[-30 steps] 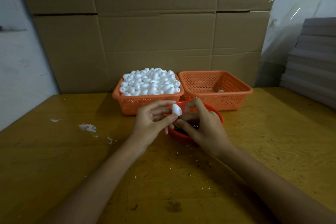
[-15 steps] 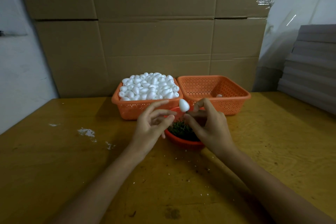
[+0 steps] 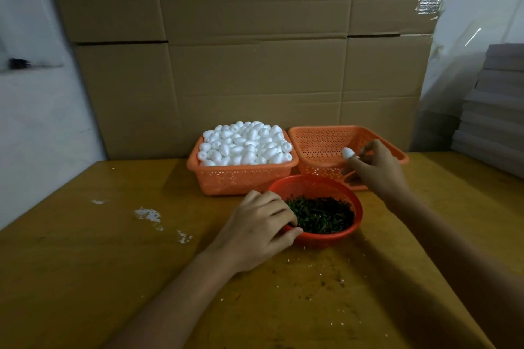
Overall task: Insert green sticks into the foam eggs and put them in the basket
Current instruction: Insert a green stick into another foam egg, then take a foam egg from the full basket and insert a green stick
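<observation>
Left fingertips (image 3: 287, 213) sink unseen among green sticks (image 3: 323, 215).

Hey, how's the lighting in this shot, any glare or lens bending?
Head view: dim, warm light, table darker toward the near edge; glare on the tape on the cardboard; its seams bow from the wide lens; heaped foam eggs and the foam egg in the right hand look washed out.

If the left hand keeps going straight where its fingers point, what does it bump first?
Most likely the green sticks in the red bowl. The left hand curls over the bowl's near rim, fingers aimed into the pile, though depth is unclear. The right hand pinches a foam egg.
</observation>
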A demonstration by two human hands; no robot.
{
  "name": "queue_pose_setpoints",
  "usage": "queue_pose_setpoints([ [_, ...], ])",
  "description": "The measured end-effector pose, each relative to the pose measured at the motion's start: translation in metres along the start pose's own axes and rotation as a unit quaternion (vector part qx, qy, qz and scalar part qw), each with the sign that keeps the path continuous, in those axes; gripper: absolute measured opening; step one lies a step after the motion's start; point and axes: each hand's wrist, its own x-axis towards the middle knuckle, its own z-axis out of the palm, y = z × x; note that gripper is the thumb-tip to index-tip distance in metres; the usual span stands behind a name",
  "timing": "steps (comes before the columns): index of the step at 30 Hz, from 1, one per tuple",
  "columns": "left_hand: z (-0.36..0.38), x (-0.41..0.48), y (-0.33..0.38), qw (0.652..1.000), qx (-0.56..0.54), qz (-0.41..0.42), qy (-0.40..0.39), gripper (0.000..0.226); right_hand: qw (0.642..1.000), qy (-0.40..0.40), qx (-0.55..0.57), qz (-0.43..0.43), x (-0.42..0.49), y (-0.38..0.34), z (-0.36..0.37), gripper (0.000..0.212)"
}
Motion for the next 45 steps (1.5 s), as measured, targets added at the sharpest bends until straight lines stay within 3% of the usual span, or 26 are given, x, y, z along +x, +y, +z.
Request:
queue_pose_setpoints([
  [11, -0.002, 0.0, 0.001, 1.0, 0.016, 0.005, -0.004, 0.039, 0.999, -0.015, -0.037, 0.035, 0.023, 0.0, 0.001, 0.022],
  [16, 0.0, 0.0, 0.001, 1.0, 0.02, 0.017, 0.012, 0.035, 0.999, -0.011, -0.037, 0.024, 0.023, -0.001, 0.001, 0.034],
  [19, 0.001, 0.0, 0.0, 0.999, 0.023, 0.019, 0.02, 0.034, 0.995, 0.048, -0.092, -0.003, 0.014, -0.002, 0.0, 0.041],
  [22, 0.002, 0.0, 0.0, 0.999, 0.019, 0.019, 0.017, 0.033, 0.978, 0.119, -0.145, -0.093, -0.012, -0.012, 0.004, 0.034],
  [24, 0.003, 0.0, 0.0, 0.999, 0.019, 0.021, 0.017, 0.034, 0.972, 0.061, -0.163, -0.16, -0.036, -0.021, 0.013, 0.024],
  [26, 0.004, 0.0, 0.001, 0.999, 0.03, 0.022, 0.021, 0.034, 0.952, -0.07, -0.213, -0.211, -0.059, -0.027, 0.027, 0.016],
  [29, 0.004, -0.001, 0.002, 0.998, 0.045, 0.019, 0.044, 0.033, 0.904, -0.24, -0.262, -0.24, -0.08, -0.027, 0.042, 0.024],
  [33, 0.0, 0.003, -0.002, 0.99, 0.028, -0.033, 0.133, 0.023, 0.892, -0.243, -0.297, -0.241, -0.08, -0.021, 0.041, 0.024],
  [36, -0.004, 0.012, -0.012, 0.972, 0.047, -0.126, 0.192, 0.014, 0.882, -0.24, -0.322, -0.246, -0.083, -0.017, 0.043, 0.027],
  [40, -0.007, 0.027, -0.037, 0.955, 0.109, -0.258, 0.101, 0.04, 0.88, -0.24, -0.334, -0.24, -0.086, -0.018, 0.043, 0.03],
  [45, -0.008, 0.044, -0.069, 0.943, 0.19, -0.273, -0.004, 0.045, 0.879, -0.243, -0.339, -0.233, -0.088, -0.017, 0.043, 0.033],
])
